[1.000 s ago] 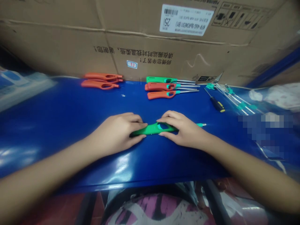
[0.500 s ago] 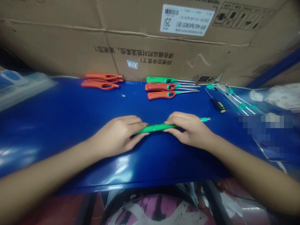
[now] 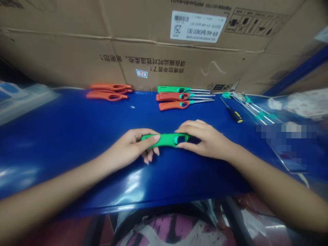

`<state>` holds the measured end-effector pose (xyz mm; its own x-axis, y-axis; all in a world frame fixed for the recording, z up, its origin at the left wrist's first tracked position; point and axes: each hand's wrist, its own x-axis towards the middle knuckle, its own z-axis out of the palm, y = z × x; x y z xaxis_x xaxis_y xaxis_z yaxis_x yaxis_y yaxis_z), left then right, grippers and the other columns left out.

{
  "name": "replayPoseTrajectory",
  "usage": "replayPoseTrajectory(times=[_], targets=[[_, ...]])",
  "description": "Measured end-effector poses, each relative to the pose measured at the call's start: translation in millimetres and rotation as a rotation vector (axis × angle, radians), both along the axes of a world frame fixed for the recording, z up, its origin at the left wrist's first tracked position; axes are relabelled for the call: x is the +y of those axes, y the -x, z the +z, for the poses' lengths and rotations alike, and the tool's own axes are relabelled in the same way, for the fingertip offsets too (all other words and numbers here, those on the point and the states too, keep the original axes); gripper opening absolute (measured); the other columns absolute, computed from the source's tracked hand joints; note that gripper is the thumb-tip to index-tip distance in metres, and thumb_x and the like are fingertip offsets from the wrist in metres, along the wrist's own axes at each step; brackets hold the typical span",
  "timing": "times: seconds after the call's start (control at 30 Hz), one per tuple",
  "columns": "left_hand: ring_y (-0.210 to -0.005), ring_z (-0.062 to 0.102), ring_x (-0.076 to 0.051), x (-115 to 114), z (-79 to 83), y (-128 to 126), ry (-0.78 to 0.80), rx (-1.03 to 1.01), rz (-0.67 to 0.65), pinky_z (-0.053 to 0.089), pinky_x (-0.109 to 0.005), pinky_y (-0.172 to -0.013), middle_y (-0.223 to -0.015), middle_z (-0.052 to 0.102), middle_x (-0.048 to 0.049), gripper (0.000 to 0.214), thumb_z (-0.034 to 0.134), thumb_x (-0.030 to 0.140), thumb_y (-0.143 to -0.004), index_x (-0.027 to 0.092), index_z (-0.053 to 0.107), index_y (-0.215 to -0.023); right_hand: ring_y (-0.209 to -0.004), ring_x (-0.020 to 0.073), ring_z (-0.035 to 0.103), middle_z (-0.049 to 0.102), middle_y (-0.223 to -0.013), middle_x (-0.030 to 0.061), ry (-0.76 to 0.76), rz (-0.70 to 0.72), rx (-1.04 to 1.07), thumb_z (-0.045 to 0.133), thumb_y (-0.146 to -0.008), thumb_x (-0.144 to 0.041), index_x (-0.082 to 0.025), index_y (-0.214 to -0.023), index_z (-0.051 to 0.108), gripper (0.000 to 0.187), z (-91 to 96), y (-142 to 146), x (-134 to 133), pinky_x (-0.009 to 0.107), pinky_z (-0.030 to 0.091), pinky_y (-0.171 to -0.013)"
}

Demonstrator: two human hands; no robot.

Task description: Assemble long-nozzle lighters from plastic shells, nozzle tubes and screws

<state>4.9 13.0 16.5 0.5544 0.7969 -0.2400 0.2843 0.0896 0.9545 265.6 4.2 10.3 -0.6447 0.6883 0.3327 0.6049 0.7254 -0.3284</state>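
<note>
Lighter [image 3: 167, 140], green, gripped at both ends: L hand [image 3: 133, 145] closed on one, R hand [image 3: 205, 139] fingers clamped nr trigger [image 3: 176, 140]. Screwdriver [image 3: 234, 114] lies on blue tbl [image 3: 102, 123] beyond R hand.

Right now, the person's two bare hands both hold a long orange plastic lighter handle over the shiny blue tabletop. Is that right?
Not quite: the long plastic lighter handle is green, not orange, as the head view shows. The bare left hand and bare right hand do both hold it over the shiny blue tabletop.
</note>
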Motion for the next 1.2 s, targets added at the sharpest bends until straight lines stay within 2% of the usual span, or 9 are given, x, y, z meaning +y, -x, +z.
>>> replayPoseTrajectory(times=[0.07, 0.17, 0.23, 0.3, 0.4, 0.53, 0.73, 0.87, 1.2], targets=[[-0.053, 0.060, -0.012, -1, -1.1, -4, 0.205, -0.096, 0.071, 0.050, -0.021, -0.046, -0.073, 0.068, -0.0044, 0.028, 0.058, 0.037, -0.093, 0.012, 0.064, -0.104, -0.104, 0.0210, 0.068, 0.071, -0.116, 0.0092, -0.003, 0.024, -0.041, 0.065, -0.093, -0.047, -0.017, -0.124, 0.063, 0.043, 0.8, 0, 0, 0.034, 0.046, -0.083], [-0.053, 0.060, -0.013, -3, -2.9, -6, 0.213, -0.131, 0.096, 0.050, -0.021, -0.046, -0.071, 0.067, -0.0036, 0.032, 0.055, 0.036, -0.095, 0.012, 0.064, -0.112, -0.104, 0.0210, 0.068, 0.071, -0.118, 0.0100, -0.032, 0.075, -0.086, 0.063, -0.093, -0.051, -0.016, -0.130, 0.061, 0.051, 0.5, 1, -2, 0.033, 0.047, -0.084], [-0.053, 0.061, -0.014, -5, -3.7, -4, 0.042, -0.052, 0.056, 0.051, -0.023, -0.047, -0.072, 0.068, -0.0030, 0.035, 0.052, 0.041, -0.097, 0.014, 0.064, -0.116, -0.103, 0.0204, 0.068, 0.072, -0.119, 0.0105, -0.063, 0.107, -0.094, 0.059, -0.097, -0.047, -0.016, -0.132, 0.060, 0.047, -0.1, 1, -4, 0.033, 0.048, -0.084], [-0.060, 0.066, -0.014, -6, -4.7, 0, -0.275, 0.082, -0.016, 0.055, -0.024, -0.055, -0.081, 0.072, -0.0033, 0.034, 0.055, 0.043, -0.097, 0.017, 0.067, -0.116, -0.101, 0.0204, 0.069, 0.071, -0.120, 0.0113, -0.092, 0.110, -0.088, 0.055, -0.100, -0.042, -0.014, -0.133, 0.059, 0.043, -0.4, 2, -5, 0.034, 0.049, -0.083], [-0.087, 0.073, -0.019, -6, -8.5, 7, -0.764, 0.231, -0.171, 0.056, -0.027, -0.078, -0.105, 0.076, -0.0047, 0.032, 0.062, 0.042, -0.095, 0.021, 0.068, -0.118, -0.103, 0.0216, 0.068, 0.072, -0.119, 0.0122, -0.099, 0.128, -0.091, 0.052, -0.101, -0.036, -0.012, -0.131, 0.060, 0.039, -0.6, 3, -7, 0.036, 0.050, -0.083], [-0.083, 0.074, -0.020, -2, -17.0, 12, -1.034, 0.280, -0.340, 0.055, -0.027, -0.072, -0.101, 0.077, -0.0071, 0.034, 0.055, 0.041, -0.100, 0.016, 0.067, -0.120, -0.104, 0.0219, 0.068, 0.073, -0.115, 0.0133, -0.118, 0.205, -0.115, 0.047, -0.103, -0.034, -0.010, -0.127, 0.061, 0.036, -1.9, 6, -9, 0.036, 0.050, -0.082], [-0.079, 0.075, -0.020, -3, -21.0, 10, -1.104, 0.270, -0.362, 0.056, -0.028, -0.069, -0.100, 0.078, -0.0081, 0.033, 0.050, 0.040, -0.103, 0.015, 0.067, -0.116, -0.100, 0.0192, 0.070, 0.075, -0.112, 0.0101, -0.160, 0.215, -0.072, 0.047, -0.104, -0.031, -0.012, -0.120, 0.065, 0.031, -6.7, 9, -13, 0.034, 0.049, -0.078], [-0.085, 0.076, -0.019, 0, -19.3, 11, -1.026, 0.276, -0.380, 0.057, -0.026, -0.074, -0.104, 0.078, -0.0063, 0.031, 0.051, 0.039, -0.102, 0.017, 0.068, -0.116, -0.101, 0.0191, 0.070, 0.076, -0.112, 0.0094, -0.147, 0.179, -0.066, 0.047, -0.104, -0.033, -0.013, -0.119, 0.066, 0.031, -8.4, 8, -10, 0.033, 0.047, -0.078], [-0.089, 0.074, -0.018, 20, -14.6, 18, -0.977, 0.225, -0.394, 0.056, -0.025, -0.078, -0.105, 0.077, -0.0066, 0.031, 0.056, 0.040, -0.100, 0.017, 0.070, -0.116, -0.075, 0.0173, 0.063, 0.076, -0.086, 0.0054, -0.133, 0.142, -0.136, 0.056, -0.100, -0.034, -0.016, -0.102, 0.072, 0.025, 6.8, -14, 3, 0.034, 0.043, -0.078]])
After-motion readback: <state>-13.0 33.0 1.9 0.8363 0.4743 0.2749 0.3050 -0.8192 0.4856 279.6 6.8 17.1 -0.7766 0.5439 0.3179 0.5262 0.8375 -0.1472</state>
